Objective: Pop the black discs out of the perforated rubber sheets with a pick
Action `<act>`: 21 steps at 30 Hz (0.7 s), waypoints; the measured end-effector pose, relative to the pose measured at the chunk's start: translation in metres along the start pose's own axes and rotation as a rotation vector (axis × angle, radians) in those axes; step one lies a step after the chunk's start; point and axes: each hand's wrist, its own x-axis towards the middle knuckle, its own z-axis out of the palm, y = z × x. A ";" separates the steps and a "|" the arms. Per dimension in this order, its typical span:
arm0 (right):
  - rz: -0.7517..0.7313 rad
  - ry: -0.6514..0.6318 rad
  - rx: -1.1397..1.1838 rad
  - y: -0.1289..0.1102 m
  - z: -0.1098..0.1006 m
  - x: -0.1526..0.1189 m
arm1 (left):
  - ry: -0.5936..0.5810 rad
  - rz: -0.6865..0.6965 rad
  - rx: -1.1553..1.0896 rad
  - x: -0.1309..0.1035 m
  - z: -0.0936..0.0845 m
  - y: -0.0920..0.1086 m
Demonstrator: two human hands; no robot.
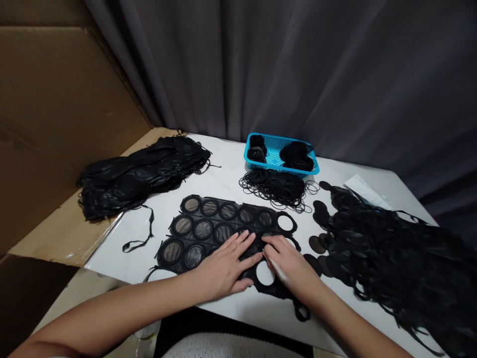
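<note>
Black sheet (210, 246), thin and slightly glossy, lies flat on the white table (219, 184) in front of the person. It carries rows of round, thick-rimmed openings; most show a grey-brown, streaked surface inside the rim, while those along the right side show plain white. Edges ragged, with short strips sticking out.

Blue basket (276, 158): perforated plastic, rectangular, with dark coiled bundles inside. Just in front of it, a tangle of thin black rings (276, 185). Left: layered stack of limp black material (145, 171), shiny, frayed at the ends. Right: heap of black discs and strips (395, 263).

Left hand (227, 266): palm down on the sheet, fingers extended and slightly spread, thumb out to the side. Right hand (288, 266): fingers bent and drawn together, tips on the sheet close to the left fingertips. Cannot tell whether it pinches anything.

The hands cover several openings in the middle and lower right of the sheet. The heap runs off the right edge of view; its single pieces blur together in the dark.
</note>
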 end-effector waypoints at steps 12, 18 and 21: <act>0.343 0.355 0.036 0.059 -0.055 0.033 | -0.019 0.018 0.031 0.010 -0.017 -0.003; 0.112 0.077 0.196 0.046 -0.026 0.055 | 0.033 -0.027 0.134 0.038 -0.011 -0.017; 0.110 0.023 0.232 0.048 -0.022 0.057 | 0.015 -0.058 0.127 0.037 -0.003 -0.019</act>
